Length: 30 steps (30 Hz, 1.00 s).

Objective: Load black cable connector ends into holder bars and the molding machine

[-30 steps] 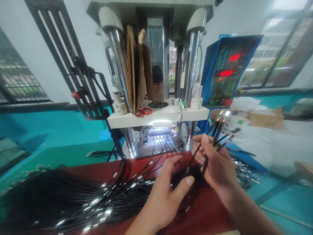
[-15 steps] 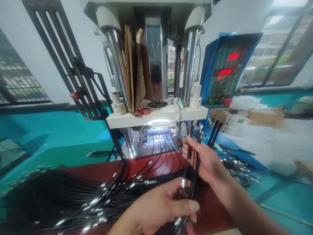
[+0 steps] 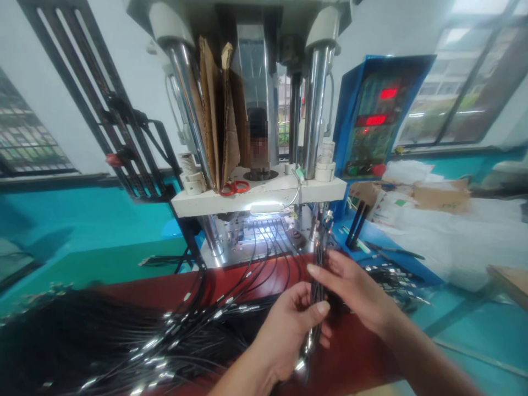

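My left hand (image 3: 291, 324) is closed round a bundle of thin black cables (image 3: 317, 291), its thumb lying across them. Shiny metal ends of the bundle show below that hand. Just above and to the right, my right hand (image 3: 350, 280) grips the same bundle from the side, thumb in front and fingers partly hidden behind it. The bundle stands nearly upright, its upper ends near the right post of the press. To the left, a large heap of black cables (image 3: 103, 324) with silver connectors lies on the red tabletop (image 3: 350, 352).
A press with a white plate (image 3: 264, 193) stands ahead, several cables running into its lit lower bed (image 3: 262, 231). Red-handled scissors (image 3: 234, 188) and cardboard (image 3: 210, 115) rest on the plate. At right are a blue control box (image 3: 371, 115), more cables (image 3: 391, 283) and white bags (image 3: 445, 236).
My right hand has come down the cables, closer to my left hand, and the loose strands are now gathered into one tighter bundle. My left hand has risen slightly. The view has shifted a little.
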Available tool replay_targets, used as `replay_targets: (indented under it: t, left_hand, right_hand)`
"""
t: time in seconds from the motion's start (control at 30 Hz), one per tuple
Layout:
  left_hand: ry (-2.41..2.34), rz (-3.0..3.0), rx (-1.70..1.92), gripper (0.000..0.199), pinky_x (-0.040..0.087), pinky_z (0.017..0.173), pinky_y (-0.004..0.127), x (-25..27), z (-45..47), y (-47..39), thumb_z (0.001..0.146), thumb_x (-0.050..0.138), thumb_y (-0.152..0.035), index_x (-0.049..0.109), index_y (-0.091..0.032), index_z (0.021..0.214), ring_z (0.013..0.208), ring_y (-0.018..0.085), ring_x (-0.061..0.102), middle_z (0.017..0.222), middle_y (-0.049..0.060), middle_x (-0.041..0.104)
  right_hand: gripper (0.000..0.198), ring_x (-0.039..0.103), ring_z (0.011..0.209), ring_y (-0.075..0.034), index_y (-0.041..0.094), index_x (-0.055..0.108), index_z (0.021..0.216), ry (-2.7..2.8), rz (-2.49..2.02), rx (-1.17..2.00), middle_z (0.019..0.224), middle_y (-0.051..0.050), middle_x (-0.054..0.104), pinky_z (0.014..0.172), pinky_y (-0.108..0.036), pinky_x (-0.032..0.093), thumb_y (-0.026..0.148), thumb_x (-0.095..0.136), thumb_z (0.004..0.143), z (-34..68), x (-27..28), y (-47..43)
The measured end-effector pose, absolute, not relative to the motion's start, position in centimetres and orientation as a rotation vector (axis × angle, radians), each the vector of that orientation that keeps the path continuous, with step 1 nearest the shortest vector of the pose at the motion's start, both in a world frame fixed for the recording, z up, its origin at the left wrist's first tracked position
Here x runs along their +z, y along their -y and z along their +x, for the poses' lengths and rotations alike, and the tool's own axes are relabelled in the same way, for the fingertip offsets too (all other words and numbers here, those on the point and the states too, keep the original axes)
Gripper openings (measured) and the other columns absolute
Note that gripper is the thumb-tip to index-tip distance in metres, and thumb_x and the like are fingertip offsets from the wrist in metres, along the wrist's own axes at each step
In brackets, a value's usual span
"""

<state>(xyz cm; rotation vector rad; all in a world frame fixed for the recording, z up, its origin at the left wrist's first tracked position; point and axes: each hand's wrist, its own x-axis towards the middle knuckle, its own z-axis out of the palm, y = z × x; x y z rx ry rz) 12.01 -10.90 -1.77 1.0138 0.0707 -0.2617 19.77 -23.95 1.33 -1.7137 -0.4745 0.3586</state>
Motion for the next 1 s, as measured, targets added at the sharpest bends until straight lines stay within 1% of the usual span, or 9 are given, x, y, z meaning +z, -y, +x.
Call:
replay_targets:
  t: [0.17,0.27,0.33,0.5,0.57,0.7,0.8,0.9,1.0]
  left_hand:
    - [-0.132,1.086,-0.173,0.031,0.045,0.051,0.021,-2.6,12.3,11.5,0.074,0.072,-0.027,0.055,-0.013,0.096,0.058,0.009,0.056,0.081,0.001,0.055]
    - [-0.132,1.018,-0.212,0.032,0.045,0.057,0.021,-2.8,12.3,11.3,0.072,0.074,-0.025,0.054,-0.012,0.094,0.062,0.009,0.057,0.08,0.002,0.057]
    - [-0.123,0.945,-0.272,0.029,0.046,0.061,0.023,-2.8,12.3,11.0,0.074,0.073,-0.025,0.055,-0.012,0.093,0.066,0.01,0.058,0.079,0.003,0.058]
    - [-0.165,0.832,-0.254,0.02,0.042,0.057,0.02,-2.4,12.4,10.6,0.082,0.065,-0.029,0.055,-0.013,0.089,0.06,0.008,0.055,0.07,0.0,0.053]
    - [-0.199,0.828,-0.223,0.02,0.04,0.056,0.018,-2.3,12.6,10.5,0.083,0.064,-0.028,0.055,-0.013,0.092,0.06,0.007,0.055,0.073,0.0,0.054]
    - [-0.235,0.855,-0.205,0.02,0.045,0.06,0.021,-2.2,12.8,10.2,0.082,0.063,-0.028,0.056,-0.014,0.096,0.063,0.009,0.059,0.079,0.001,0.057]
    - [-0.217,0.863,-0.221,0.022,0.044,0.058,0.021,-2.0,12.7,10.1,0.083,0.062,-0.029,0.057,-0.014,0.099,0.065,0.01,0.059,0.084,0.004,0.061]
    - [-0.18,0.871,-0.284,0.034,0.045,0.058,0.022,-1.4,12.5,10.1,0.088,0.054,-0.043,0.061,-0.011,0.1,0.067,0.011,0.06,0.088,0.009,0.064]
    - [-0.124,0.899,-0.357,0.052,0.05,0.064,0.027,-0.9,12.4,10.2,0.088,0.046,-0.056,0.063,-0.008,0.102,0.074,0.015,0.063,0.095,0.013,0.065]
  right_hand:
    - [0.035,0.053,0.056,-0.015,0.02,0.049,0.072,0.451,-2.345,-0.004,0.062,0.001,0.059,0.053,-0.027,0.035,0.052,0.058,0.084,18.4,0.1,23.7]
    - [0.034,0.051,0.052,-0.013,0.021,0.044,0.064,0.519,-2.411,-0.032,0.057,0.002,0.056,0.051,-0.027,0.033,0.043,0.053,0.088,18.5,0.2,23.7]
    - [0.035,0.053,0.053,-0.013,0.021,0.045,0.064,0.551,-2.347,0.027,0.058,0.002,0.057,0.05,-0.026,0.035,0.044,0.052,0.089,18.6,0.4,23.9]
    - [0.03,0.059,0.057,-0.015,0.022,0.055,0.075,0.589,-2.014,0.158,0.065,0.001,0.062,0.051,-0.025,0.042,0.049,0.056,0.088,18.3,0.1,24.6]
    - [0.027,0.058,0.056,-0.015,0.022,0.058,0.082,0.57,-1.888,0.217,0.068,0.0,0.063,0.049,-0.024,0.043,0.048,0.057,0.088,18.1,-0.4,24.9]
    - [0.036,0.052,0.045,-0.013,0.019,0.058,0.08,0.473,-1.783,0.346,0.055,0.001,0.057,0.042,-0.023,0.038,0.052,0.051,0.091,18.2,-1.0,25.6]
    - [0.035,0.054,0.05,-0.012,0.016,0.061,0.09,0.494,-1.619,0.446,0.06,-0.001,0.06,0.047,-0.023,0.041,0.05,0.05,0.092,18.5,-0.8,26.0]
    - [0.037,0.055,0.053,-0.013,0.015,0.06,0.109,0.464,-1.552,0.455,0.063,-0.001,0.062,0.049,-0.024,0.043,0.046,0.058,0.089,18.8,-0.3,25.9]
    - [0.045,0.056,0.052,-0.014,0.015,0.059,0.116,0.375,-1.595,0.382,0.059,0.0,0.062,0.05,-0.025,0.044,0.047,0.063,0.084,19.0,-0.3,25.5]
